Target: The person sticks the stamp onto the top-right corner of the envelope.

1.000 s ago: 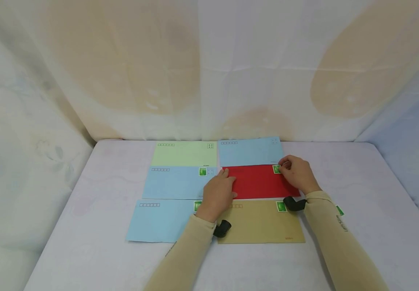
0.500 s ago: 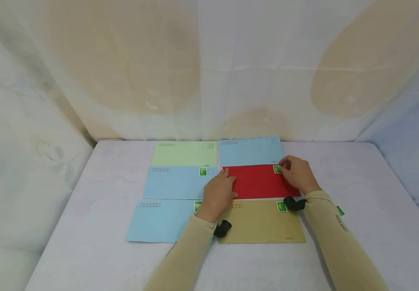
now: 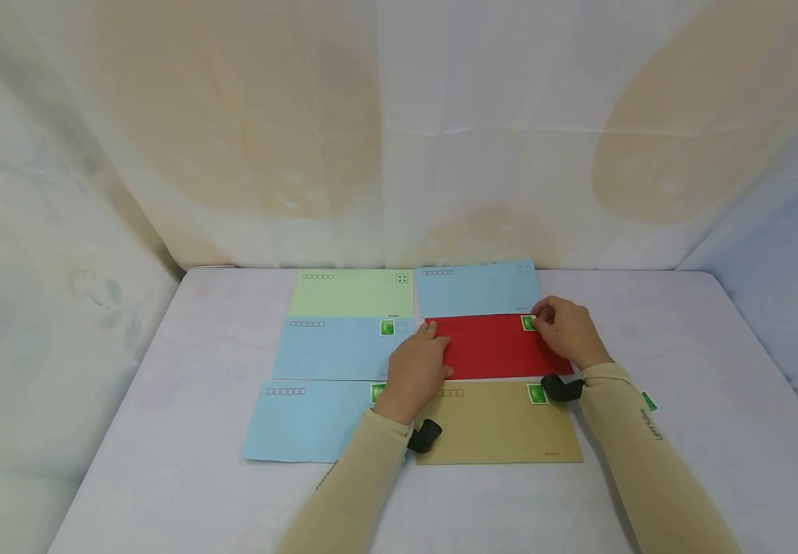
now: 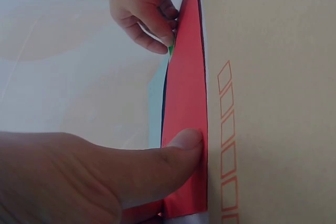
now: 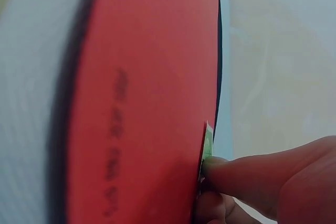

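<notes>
A red envelope [image 3: 492, 350] lies in the middle row of the right column. My left hand [image 3: 418, 371] rests on its left end; in the left wrist view the thumb [image 4: 181, 148] presses the red paper. At the envelope's upper right corner my right hand [image 3: 570, 331] pinches a small green postage stamp [image 3: 528, 322]. In the right wrist view this stamp [image 5: 208, 142] stands at the envelope's edge, under the thumb tip, with the other fingers curled below. Whether its whole underside touches the paper cannot be seen.
Behind are a green envelope [image 3: 352, 294] and a blue envelope [image 3: 478, 288]. Stamped blue envelopes [image 3: 329, 350] lie left. A stamped brown envelope [image 3: 499, 431] lies in front. Another stamp [image 3: 649, 401] shows beside the right sleeve. Cloth [image 3: 399, 138] hangs behind the table.
</notes>
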Demonstrator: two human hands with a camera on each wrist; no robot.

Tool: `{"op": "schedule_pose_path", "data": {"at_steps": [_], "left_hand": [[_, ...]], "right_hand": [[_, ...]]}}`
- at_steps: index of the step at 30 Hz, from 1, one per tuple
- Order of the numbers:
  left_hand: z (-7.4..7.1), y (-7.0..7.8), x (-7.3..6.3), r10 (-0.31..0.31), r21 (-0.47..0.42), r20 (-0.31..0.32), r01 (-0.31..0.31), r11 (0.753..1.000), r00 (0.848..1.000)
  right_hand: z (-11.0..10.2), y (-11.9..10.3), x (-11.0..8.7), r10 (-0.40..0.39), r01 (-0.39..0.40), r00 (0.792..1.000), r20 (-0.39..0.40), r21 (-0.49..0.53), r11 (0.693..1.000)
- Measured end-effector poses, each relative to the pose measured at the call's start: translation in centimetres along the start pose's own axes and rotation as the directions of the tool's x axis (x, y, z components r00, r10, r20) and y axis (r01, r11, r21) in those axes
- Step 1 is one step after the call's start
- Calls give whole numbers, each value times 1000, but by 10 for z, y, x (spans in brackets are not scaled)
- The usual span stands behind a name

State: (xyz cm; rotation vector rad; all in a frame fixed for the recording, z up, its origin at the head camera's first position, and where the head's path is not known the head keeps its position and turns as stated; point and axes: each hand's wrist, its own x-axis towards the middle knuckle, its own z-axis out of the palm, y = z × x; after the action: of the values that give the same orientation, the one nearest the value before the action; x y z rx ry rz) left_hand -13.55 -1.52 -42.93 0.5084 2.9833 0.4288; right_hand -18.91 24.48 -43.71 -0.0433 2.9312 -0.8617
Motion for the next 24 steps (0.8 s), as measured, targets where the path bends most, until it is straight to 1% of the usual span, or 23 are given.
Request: {"op": "schedule_pose_path", "data": {"at_steps": [13,24], "left_hand": [[0,0,0,-4,1,-6,4,1000,1000],[1,0,2,-2,19,-7,2,1000,1000]], "right_hand": [[0,3,0,-15,15,1000,-8,12,1000],[-5,-2,-2,-30,30,999,-23,12,999]]}}
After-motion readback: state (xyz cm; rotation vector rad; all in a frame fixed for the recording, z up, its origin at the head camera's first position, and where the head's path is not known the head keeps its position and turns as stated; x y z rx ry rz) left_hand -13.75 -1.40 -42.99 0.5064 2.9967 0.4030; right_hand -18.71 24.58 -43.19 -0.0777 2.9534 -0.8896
